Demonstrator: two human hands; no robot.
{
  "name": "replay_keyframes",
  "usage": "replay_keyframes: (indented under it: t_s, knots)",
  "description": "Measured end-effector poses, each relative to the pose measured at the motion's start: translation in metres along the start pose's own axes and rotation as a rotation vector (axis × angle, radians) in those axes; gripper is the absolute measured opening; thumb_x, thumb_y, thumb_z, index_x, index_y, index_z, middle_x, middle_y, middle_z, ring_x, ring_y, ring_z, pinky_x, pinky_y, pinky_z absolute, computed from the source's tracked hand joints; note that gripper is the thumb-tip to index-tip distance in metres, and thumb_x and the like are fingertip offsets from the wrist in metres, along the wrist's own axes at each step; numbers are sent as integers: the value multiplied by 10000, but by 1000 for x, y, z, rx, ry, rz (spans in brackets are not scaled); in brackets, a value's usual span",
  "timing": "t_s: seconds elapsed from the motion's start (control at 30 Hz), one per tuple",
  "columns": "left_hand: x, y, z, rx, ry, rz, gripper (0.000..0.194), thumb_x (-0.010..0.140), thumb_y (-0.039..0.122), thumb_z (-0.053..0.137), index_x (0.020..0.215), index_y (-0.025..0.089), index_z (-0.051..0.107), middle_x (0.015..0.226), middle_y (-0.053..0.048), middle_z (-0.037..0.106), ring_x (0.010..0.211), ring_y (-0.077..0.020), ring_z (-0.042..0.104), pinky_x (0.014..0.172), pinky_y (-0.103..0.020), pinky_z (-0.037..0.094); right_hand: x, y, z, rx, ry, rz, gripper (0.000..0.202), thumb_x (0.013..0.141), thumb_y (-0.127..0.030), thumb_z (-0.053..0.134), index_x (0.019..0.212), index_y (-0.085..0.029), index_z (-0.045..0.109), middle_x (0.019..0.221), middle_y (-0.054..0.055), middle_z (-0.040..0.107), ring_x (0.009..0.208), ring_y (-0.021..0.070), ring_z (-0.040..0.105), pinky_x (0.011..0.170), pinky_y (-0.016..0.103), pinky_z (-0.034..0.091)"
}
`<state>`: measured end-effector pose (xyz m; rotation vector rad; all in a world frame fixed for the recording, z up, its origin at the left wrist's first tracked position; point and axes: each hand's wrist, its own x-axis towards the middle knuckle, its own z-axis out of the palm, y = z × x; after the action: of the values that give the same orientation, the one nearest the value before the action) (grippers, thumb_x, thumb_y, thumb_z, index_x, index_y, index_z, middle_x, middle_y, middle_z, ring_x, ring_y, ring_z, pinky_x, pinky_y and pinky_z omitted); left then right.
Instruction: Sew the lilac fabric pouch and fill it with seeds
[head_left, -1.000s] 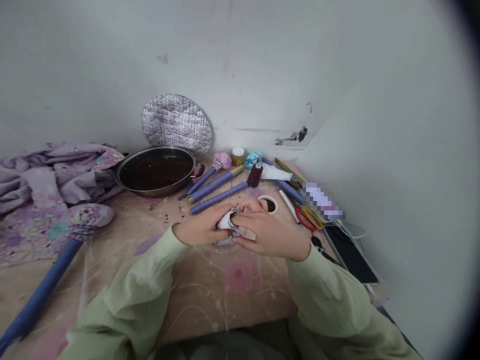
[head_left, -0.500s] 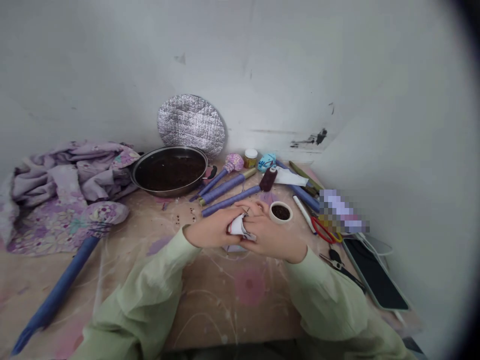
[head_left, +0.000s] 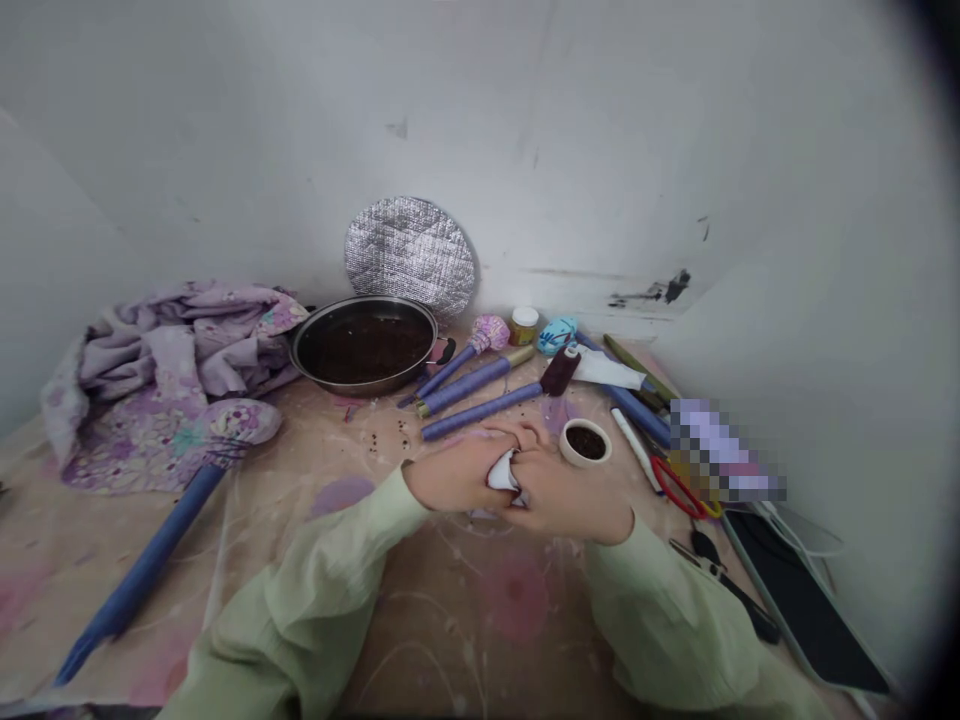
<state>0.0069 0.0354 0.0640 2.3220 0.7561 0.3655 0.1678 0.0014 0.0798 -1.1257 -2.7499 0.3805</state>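
My left hand (head_left: 459,474) and my right hand (head_left: 564,497) meet over the middle of the table. Between them they grip a piece of white paper (head_left: 502,472), mostly hidden by my fingers. Its exact shape cannot be made out. Just beyond my right hand stands a small white cup (head_left: 586,443) of dark grains. A maroon thread spool (head_left: 561,371) and a blue-wrapped stick (head_left: 481,411) lie past my fingertips.
A wide pan (head_left: 365,345) with dark contents stands at the back left, by purple floral cloth (head_left: 135,430). A cloth-headed blue stick (head_left: 142,570) lies at left. Scissors (head_left: 679,488), pliers (head_left: 727,585) and a phone (head_left: 806,605) are at right.
My hands have closed more tightly around the paper, so less of it shows. The whole view has shifted, with everything appearing a little further right.
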Motion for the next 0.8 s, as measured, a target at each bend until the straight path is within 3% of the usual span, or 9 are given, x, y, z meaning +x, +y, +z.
replay_keyframes:
  t_s: [0.2, 0.27, 0.4, 0.5, 0.63, 0.8]
  knots:
    - [3, 2, 2, -108, 108, 152, 285, 696, 174, 619, 969, 139, 549, 949, -53, 610, 865, -200, 571, 776, -316, 445, -3, 9, -7, -57, 19, -89, 166, 775, -313, 618, 726, -155, 607, 1035, 152, 623, 1310, 322, 312, 979, 491, 349]
    - [8, 4, -1, -132, 146, 179, 246, 720, 185, 603, 953, 136, 543, 957, -55, 606, 874, -198, 562, 783, -319, 440, -4, 11, -16, -78, 72, -123, 205, 790, -327, 619, 679, -158, 580, 1006, 135, 631, 1291, 316, 342, 978, 502, 329]
    - [20, 8, -6, -245, 256, 264, 224, 764, 212, 590, 968, 135, 541, 1002, -71, 590, 914, -195, 555, 813, -315, 429, -12, 11, -36, -83, 268, -117, 185, 802, -301, 628, 682, -173, 570, 848, 56, 664, 1166, 289, 482, 991, 538, 261]
    - [30, 3, 2, -415, 378, 316, 237, 777, 272, 614, 960, 140, 541, 975, -60, 588, 908, -180, 552, 831, -303, 424, -23, 13, -41, -41, 463, -104, 102, 820, -296, 617, 874, -212, 636, 951, 36, 687, 1178, 266, 487, 1006, 506, 264]
    - [38, -11, 26, -663, 525, 204, 319, 741, 362, 677, 919, 152, 516, 788, 5, 536, 671, -97, 513, 656, -238, 435, -38, 25, -35, 80, 677, 11, 149, 857, -315, 567, 953, -250, 661, 1003, 17, 692, 1137, 228, 527, 1000, 451, 334]
    - [42, -24, 43, -831, 670, 93, 340, 734, 376, 685, 894, 161, 476, 665, 60, 464, 536, -50, 463, 544, -197, 401, -54, 44, -19, 191, 754, 177, 144, 847, -320, 562, 876, -246, 682, 951, 23, 694, 1033, 219, 577, 942, 430, 414]
